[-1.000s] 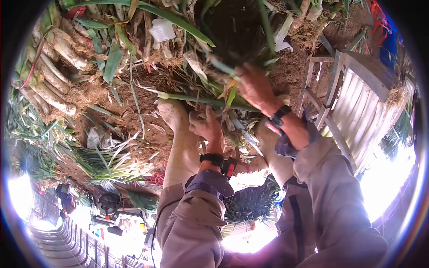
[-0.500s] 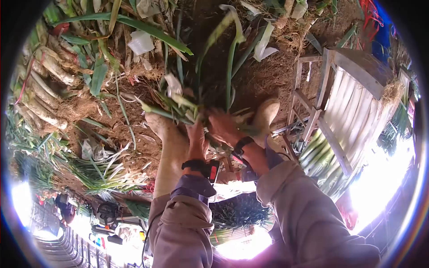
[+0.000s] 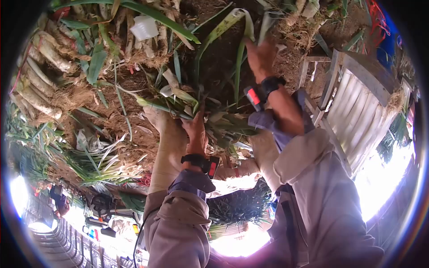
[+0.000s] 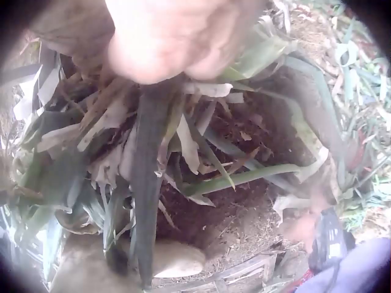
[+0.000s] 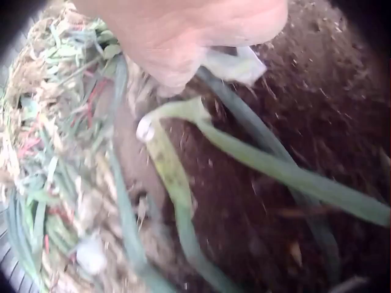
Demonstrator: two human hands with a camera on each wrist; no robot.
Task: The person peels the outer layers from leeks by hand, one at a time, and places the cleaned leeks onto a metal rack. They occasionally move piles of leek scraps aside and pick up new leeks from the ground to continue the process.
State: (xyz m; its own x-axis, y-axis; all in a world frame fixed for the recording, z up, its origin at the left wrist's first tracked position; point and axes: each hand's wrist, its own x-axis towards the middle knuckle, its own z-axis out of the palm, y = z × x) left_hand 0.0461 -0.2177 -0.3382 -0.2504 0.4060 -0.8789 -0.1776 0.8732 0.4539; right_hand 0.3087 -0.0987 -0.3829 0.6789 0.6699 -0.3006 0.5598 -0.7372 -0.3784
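My left hand (image 3: 195, 131) grips a loose clump of leek leaves (image 4: 156, 171) between my legs; one dark green blade hangs down from under its fingers in the left wrist view. Dry, pale leaf scraps (image 4: 116, 131) stick out of the same clump. Farther forward, my right hand (image 3: 262, 56) reaches to the ground with curled fingers and pinches the pale end of a leek leaf (image 5: 235, 66). Beside it, a bent, yellowing leaf (image 5: 168, 162) lies over dark soil. The right fingertips are partly hidden in the right wrist view.
Bundled leeks (image 3: 38, 89) with roots are stacked at the left, a white plastic piece (image 3: 144, 27) on them. A wooden rack (image 3: 333, 80) holding white leek stalks stands at the right. Loose leeks (image 3: 96, 163) lie lower left. Red string (image 3: 377, 22) is at upper right.
My right hand worked farther forward, came back beside the left at the clump, and is now stretched forward again at a pale leaf. The left hand now grips the gathered leaves.
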